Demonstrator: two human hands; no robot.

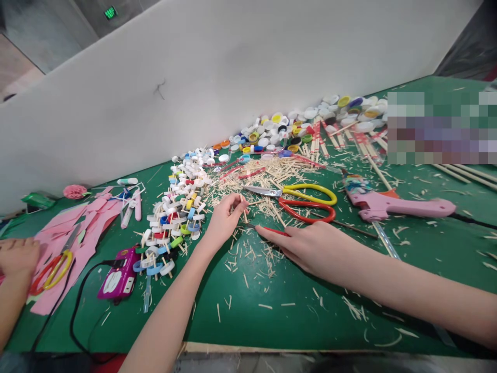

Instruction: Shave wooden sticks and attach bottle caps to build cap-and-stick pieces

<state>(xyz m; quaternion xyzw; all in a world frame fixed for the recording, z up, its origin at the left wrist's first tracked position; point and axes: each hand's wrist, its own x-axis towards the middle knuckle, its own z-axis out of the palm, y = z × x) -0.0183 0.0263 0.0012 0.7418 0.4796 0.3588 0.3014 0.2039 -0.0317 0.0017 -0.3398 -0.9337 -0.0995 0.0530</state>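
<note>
Over the middle of the green table, my left hand pinches a short wooden stick between thumb and fingers. My right hand is wrapped round a red-handled knife, forefinger stretched along it. Its dark blade points at the stick; whether they touch I cannot tell. Scissors with one yellow and one red handle lie spread just beyond my right hand. Thin wood shavings cover the table around both hands. Left of my left hand, bottle caps with sticks through them form a long pile.
Loose bottle caps line the white partition. A pink glue gun and bundled sticks lie right. Leftward are a purple power box with cables, pink paper, more scissors and another person's hand.
</note>
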